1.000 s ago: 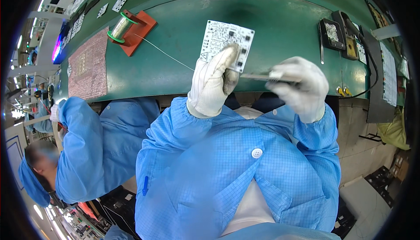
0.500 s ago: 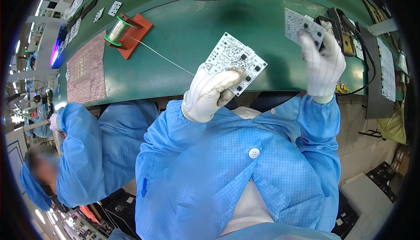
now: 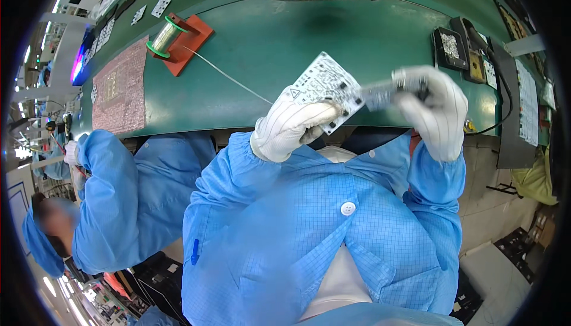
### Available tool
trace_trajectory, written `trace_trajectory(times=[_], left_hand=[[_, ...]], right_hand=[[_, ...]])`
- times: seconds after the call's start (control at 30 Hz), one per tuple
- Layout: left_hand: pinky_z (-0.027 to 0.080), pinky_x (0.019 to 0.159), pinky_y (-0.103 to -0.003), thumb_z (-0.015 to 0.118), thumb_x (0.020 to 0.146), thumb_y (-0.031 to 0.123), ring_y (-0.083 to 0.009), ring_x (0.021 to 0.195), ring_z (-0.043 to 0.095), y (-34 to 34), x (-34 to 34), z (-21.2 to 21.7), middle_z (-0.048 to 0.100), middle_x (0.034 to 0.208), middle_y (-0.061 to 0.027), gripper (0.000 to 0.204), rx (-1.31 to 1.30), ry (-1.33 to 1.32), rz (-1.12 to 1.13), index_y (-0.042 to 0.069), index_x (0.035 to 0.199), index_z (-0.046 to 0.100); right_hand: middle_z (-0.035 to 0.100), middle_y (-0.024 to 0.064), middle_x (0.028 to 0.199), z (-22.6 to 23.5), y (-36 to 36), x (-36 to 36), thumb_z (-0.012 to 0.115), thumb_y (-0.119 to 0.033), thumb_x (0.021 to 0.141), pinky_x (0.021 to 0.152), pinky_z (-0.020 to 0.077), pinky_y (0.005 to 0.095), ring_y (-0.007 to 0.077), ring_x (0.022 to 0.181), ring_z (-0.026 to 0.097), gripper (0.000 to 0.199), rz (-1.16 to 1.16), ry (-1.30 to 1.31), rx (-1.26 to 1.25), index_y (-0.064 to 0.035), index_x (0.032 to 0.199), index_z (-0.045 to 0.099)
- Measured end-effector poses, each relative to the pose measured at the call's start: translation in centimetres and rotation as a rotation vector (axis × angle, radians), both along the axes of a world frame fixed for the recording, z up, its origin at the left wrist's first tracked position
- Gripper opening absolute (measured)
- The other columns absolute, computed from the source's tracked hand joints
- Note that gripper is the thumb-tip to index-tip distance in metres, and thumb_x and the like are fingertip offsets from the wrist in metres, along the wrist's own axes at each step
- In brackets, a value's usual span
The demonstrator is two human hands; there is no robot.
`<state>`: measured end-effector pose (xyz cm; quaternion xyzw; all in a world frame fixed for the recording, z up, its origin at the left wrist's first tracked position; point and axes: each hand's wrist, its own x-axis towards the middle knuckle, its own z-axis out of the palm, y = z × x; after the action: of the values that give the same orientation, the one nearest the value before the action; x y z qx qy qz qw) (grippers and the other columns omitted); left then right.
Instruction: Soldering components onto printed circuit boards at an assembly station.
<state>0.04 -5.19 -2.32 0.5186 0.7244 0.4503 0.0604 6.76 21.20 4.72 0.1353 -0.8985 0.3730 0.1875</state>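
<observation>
Circuit board gripped by left hand; right hand pinches a blurred tool.

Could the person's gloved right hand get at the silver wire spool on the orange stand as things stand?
Probably not readily: the right hand holds a blurred tool, the spool sits far left, and the left hand with the white circuit board lies between.

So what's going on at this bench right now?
A person in a blue coat and white gloves holds a white circuit board up in the left hand, above the green bench. The right hand brings a small, blurred tool to the board's right edge. A solder wire spool sits at the bench's left.
</observation>
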Motion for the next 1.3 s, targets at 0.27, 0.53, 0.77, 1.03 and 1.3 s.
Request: trace_trajectory(times=[0.27,0.53,0.77,1.03,1.3], left_hand=[[0.05,0.078,-0.039,0.062,0.073,0.002,-0.0312,0.087,0.061,0.9,0.6,-1.0,0.064,0.099,-0.0116,0.04,0.147,0.363,0.069,0.003,0.113,0.064],[0.052,0.064,-0.038,0.068,0.072,0.008,-0.029,0.078,0.064,2.6,0.0,-0.6,0.064,0.089,-0.0097,0.021,0.055,0.68,0.217,0.008,0.092,0.063],[0.046,0.049,-0.034,0.07,0.07,0.013,-0.0235,0.052,0.056,4.4,1.5,-1.1,0.052,0.061,-0.0054,0.019,-0.176,0.464,0.734,0.009,0.076,0.052],[0.046,0.05,-0.033,0.075,0.07,0.016,-0.0213,0.054,0.057,4.1,1.4,-1.1,0.055,0.066,-0.0048,0.023,-0.091,0.536,0.699,0.009,0.084,0.058],[0.045,0.05,-0.032,0.075,0.07,0.015,-0.0185,0.052,0.055,3.8,1.9,-1.2,0.053,0.065,-0.0031,0.025,-0.028,0.622,0.697,0.007,0.091,0.063]], right_hand=[[0.063,0.0047,0.077,-0.6,1.1,-1.1,0.071,-0.016,0.085,0.053,0.0423,0.0214,0.0073,0.057,0.053,0.028,-0.429,-0.066,-0.228,0.0041,0.104,0.066],[0.064,0.0052,0.079,0.2,-0.4,-0.9,0.069,-0.019,0.087,0.051,0.0441,0.0226,0.0073,0.061,0.056,0.029,-0.422,-0.237,-0.403,0.0044,0.102,0.065],[0.067,0.0057,0.08,-0.7,-2.3,1.0,0.065,-0.011,0.081,0.063,0.0491,0.0249,0.0113,0.07,0.061,0.025,-0.031,-0.117,-0.261,0.0037,0.1,0.069],[0.061,0.0078,0.072,-3.9,3.0,-1.7,0.066,-0.022,0.085,0.053,0.0448,0.0275,0.0097,0.058,0.056,0.028,-0.496,0.12,0.166,0.0025,0.099,0.066],[0.059,0.01,0.071,-4.1,2.5,-2.4,0.067,-0.015,0.083,0.055,0.0478,0.0311,0.0257,0.06,0.059,0.012,-0.531,0.117,0.507,-0.0048,0.089,0.066]])
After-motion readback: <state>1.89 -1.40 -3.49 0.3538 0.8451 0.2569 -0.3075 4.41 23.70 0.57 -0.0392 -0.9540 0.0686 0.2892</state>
